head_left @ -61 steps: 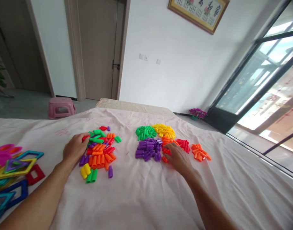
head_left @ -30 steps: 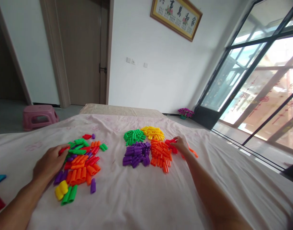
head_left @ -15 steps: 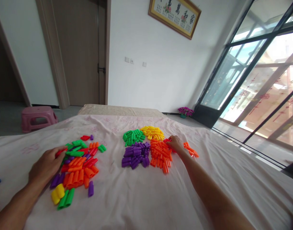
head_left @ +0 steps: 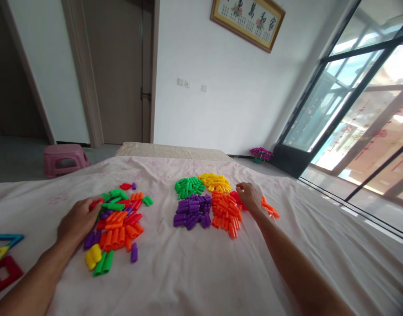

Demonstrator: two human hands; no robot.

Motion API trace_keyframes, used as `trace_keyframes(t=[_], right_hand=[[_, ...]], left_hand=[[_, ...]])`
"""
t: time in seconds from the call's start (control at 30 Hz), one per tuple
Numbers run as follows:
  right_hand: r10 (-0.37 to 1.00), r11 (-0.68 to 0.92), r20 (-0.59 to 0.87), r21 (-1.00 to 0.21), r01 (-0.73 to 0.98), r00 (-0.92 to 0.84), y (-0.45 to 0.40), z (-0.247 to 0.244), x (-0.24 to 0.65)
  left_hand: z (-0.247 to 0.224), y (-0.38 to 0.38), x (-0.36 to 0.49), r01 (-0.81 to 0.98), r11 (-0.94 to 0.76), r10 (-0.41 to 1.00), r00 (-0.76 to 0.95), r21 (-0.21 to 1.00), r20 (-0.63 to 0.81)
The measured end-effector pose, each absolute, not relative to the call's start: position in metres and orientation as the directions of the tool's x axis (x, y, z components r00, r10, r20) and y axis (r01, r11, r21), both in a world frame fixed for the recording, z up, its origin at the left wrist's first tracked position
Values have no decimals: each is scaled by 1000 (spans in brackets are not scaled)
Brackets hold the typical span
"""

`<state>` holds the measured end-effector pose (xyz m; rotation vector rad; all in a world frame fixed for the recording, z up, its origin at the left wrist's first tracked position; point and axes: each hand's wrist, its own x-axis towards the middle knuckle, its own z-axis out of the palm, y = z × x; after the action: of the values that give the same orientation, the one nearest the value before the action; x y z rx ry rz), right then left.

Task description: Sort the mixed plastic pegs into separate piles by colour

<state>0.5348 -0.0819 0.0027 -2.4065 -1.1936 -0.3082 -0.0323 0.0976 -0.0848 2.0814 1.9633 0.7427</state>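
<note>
My left hand is closed on a red piece at the left edge of a mixed pile of orange, green, red, purple and yellow plastic pieces. My right hand hovers over or rests by red pieces, its fingers bent; what they hold, if anything, is hidden. Next to it lie sorted heaps: green, yellow, purple and orange. A few orange pieces sit to the right of my right wrist.
A pale, wrinkled cloth covers the surface. Blue, yellow and red frame-shaped pieces lie at the far left. Beyond the cloth stand a pink stool and a pot of purple flowers.
My right hand has lifted slightly off the red pieces, uncovering more of them. My left hand keeps its grip on the red piece. The view has shifted left, showing more of the frame-shaped pieces.
</note>
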Motion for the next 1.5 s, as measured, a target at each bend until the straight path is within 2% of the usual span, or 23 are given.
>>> trace_keyframes(t=[0.1,0.17,0.23,0.33,0.43,0.57,0.8,0.9,0.97,1.07,1.17,1.33,1.4,1.5], right_hand=[[699,-299,526,-400,866,484,-77,13,497],[735,-115,565,-439,891,374,-75,17,460],[803,49,550,-445,894,230,-74,17,418],[894,235,449,-433,870,-18,-73,9,354],[917,340,353,-451,825,-185,-66,-6,301],[892,439,317,-448,778,-321,-42,-22,254],[853,519,226,-288,805,-470,-8,-29,212],[875,480,211,-248,842,-436,-9,-29,209],[898,435,198,-264,861,-393,-14,-27,211],[905,421,234,-366,830,-356,-25,-23,221],[895,438,335,-533,724,-295,-40,-19,238],[908,330,410,-830,450,91,-67,-13,297],[875,287,402,-879,380,268,-80,-11,335],[753,184,391,-897,402,529,-102,-10,401]], left_hand=[[-78,91,-28,851,-81,980,-27,518,198],[-75,88,-25,842,-78,977,-41,534,207],[-73,86,-24,840,-79,975,-46,537,216],[-72,85,-24,835,-80,974,-52,544,222],[-72,85,-24,824,-96,973,-42,559,229],[-72,84,-23,811,-88,974,-53,578,222],[-69,81,-23,801,-106,969,-51,589,243],[-68,80,-22,806,-96,968,-61,584,244],[-67,80,-21,809,-95,969,-58,581,240],[-68,81,-22,815,-96,972,-46,572,229],[-70,84,-24,822,-87,977,-40,563,210],[-73,89,-28,836,-83,985,-14,542,173],[-74,89,-29,839,-87,987,-1,536,162],[-77,91,-30,858,-108,983,16,501,183]])
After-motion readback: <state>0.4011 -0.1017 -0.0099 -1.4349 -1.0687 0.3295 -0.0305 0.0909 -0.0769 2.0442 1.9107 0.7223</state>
